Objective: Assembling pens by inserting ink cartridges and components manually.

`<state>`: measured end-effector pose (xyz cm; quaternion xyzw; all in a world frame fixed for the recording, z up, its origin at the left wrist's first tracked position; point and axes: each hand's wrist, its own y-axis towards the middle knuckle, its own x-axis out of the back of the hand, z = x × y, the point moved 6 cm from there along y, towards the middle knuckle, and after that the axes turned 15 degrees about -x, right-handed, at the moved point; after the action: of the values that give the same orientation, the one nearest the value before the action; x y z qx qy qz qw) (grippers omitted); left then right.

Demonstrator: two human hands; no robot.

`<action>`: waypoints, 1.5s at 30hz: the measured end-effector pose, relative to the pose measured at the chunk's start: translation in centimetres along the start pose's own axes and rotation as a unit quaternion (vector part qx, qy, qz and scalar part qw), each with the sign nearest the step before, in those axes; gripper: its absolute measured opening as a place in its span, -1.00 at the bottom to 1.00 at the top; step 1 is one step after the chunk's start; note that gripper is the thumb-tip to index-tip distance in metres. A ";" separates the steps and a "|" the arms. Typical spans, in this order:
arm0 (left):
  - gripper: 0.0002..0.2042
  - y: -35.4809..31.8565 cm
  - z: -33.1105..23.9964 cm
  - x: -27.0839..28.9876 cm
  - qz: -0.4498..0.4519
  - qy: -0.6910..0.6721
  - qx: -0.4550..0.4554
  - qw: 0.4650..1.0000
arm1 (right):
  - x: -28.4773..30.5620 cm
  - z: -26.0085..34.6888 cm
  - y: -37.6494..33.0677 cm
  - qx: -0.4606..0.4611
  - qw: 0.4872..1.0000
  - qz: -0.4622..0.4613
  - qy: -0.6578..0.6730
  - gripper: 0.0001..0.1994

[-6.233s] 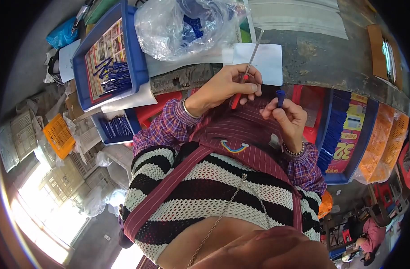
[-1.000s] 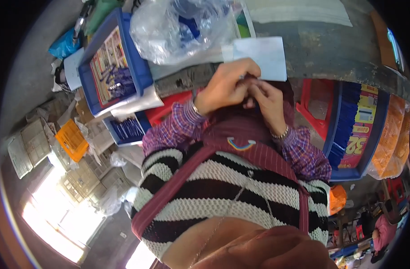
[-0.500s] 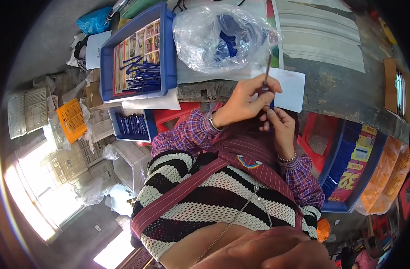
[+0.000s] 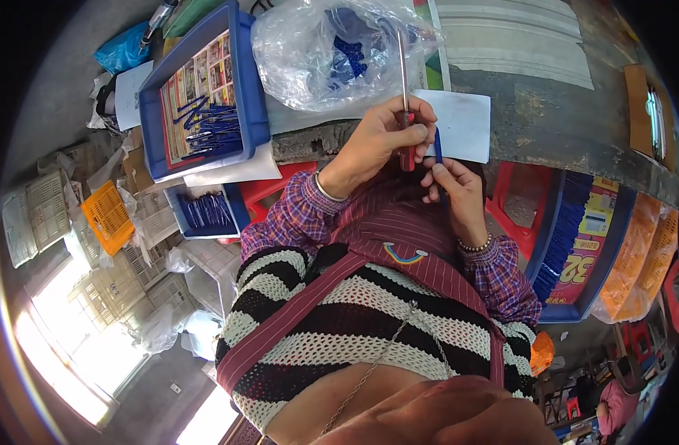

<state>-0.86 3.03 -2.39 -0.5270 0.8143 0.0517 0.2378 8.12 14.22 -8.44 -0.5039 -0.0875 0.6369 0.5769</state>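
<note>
A screwdriver (image 4: 407,159) with a red and dark handle is gripped in my left hand (image 4: 358,152), its long metal shaft pointing away over the table's near edge. Between the closed fingers of my right hand (image 4: 462,194) is a slim blue pen-like piece (image 4: 439,145), standing roughly upright. The two hands are close together but apart, just in front of the table. White paper (image 4: 462,126) lies beyond the blue piece. A clear plastic bag (image 4: 298,59) holding dark blue parts sits past my left hand.
At the left on the table stands a blue tray (image 4: 254,89) with slim blue pieces. A smaller blue bin (image 4: 239,211) of similar pieces is below it. On the right, another blue tray (image 4: 614,245) holds rows of blue parts, beside an orange crate (image 4: 627,259). Red stools (image 4: 513,215) stand under the table.
My left hand has drawn back from the right one, and the screwdriver's handle now shows. More of the blue piece is visible. The whole view has shifted slightly.
</note>
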 end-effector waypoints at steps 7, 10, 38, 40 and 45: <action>-0.78 -0.1 0.8 0.0 0.015 -0.105 0.027 0.994 | 0.1 0.3 -0.5 -0.001 1.000 -0.009 -0.008 -0.79; -0.79 -0.1 0.7 -0.3 0.013 -0.093 0.034 0.995 | 0.4 0.3 -0.6 0.011 1.000 -0.005 0.007 -0.78; -0.77 -1.5 -2.8 -1.1 0.137 0.414 -0.059 0.898 | -0.1 -0.4 -1.5 -0.199 0.860 0.283 0.375 -0.76; -0.72 -2.1 -4.5 -0.9 0.149 0.488 -0.131 0.850 | -0.4 -0.5 -1.5 -0.211 0.864 0.274 0.367 -0.77; -0.70 -3.4 -6.9 0.3 0.189 0.594 -0.155 0.767 | -0.4 -1.1 -1.1 -0.216 0.881 0.242 0.343 -0.78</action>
<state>-0.29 -1.08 4.14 -0.3181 0.8569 -0.1025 -0.3926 9.59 13.74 -8.00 -0.8088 0.1051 0.5088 0.2756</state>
